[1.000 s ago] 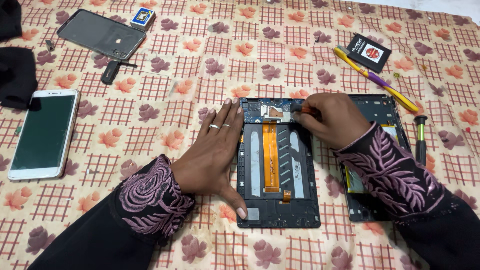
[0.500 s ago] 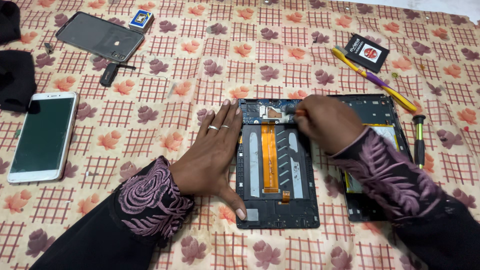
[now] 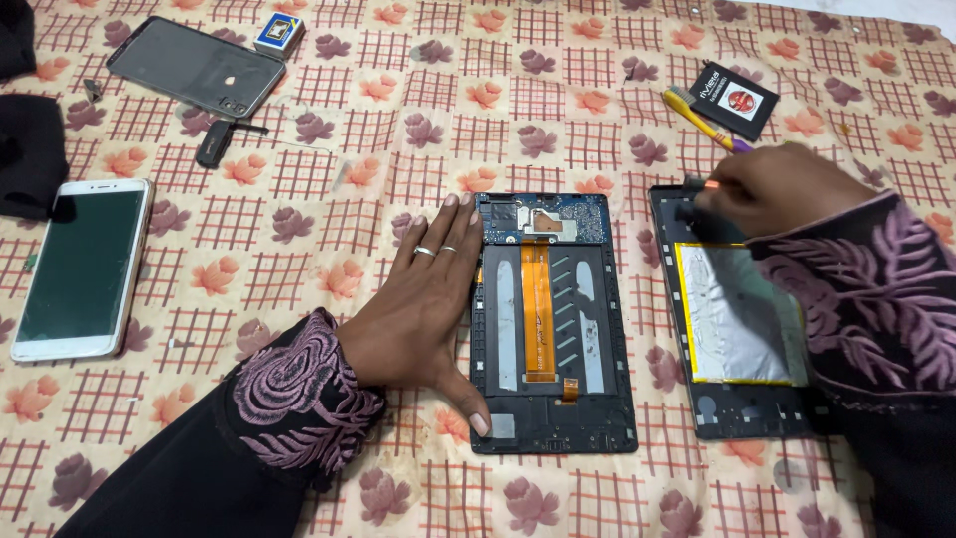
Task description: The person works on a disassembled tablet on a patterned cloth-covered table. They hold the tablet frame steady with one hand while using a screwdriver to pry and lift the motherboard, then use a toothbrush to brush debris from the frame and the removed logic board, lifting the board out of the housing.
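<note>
An opened tablet chassis (image 3: 588,399) lies face down in the middle, with an orange flex cable (image 3: 536,309) down its centre and a blue circuit board (image 3: 543,219) at the top. My left hand (image 3: 423,309) lies flat on its left edge, fingers apart, with rings on two fingers. To the right lies a second tablet half (image 3: 732,418) with a silver battery (image 3: 737,319). My right hand (image 3: 777,189) hovers over that half's top end, pinching a small orange-tipped tool (image 3: 705,184). My right sleeve hides the half's right side.
On the patterned cloth lie a white phone (image 3: 85,269) at the left, a dark phone back cover (image 3: 194,65), a small blue box (image 3: 279,32) and a black part (image 3: 214,144) at the far left. A black packet (image 3: 737,100) and a yellow tool (image 3: 697,115) lie at the far right.
My right hand has left the top of the middle chassis and moved right, over the half with the battery. The left hand has stayed put.
</note>
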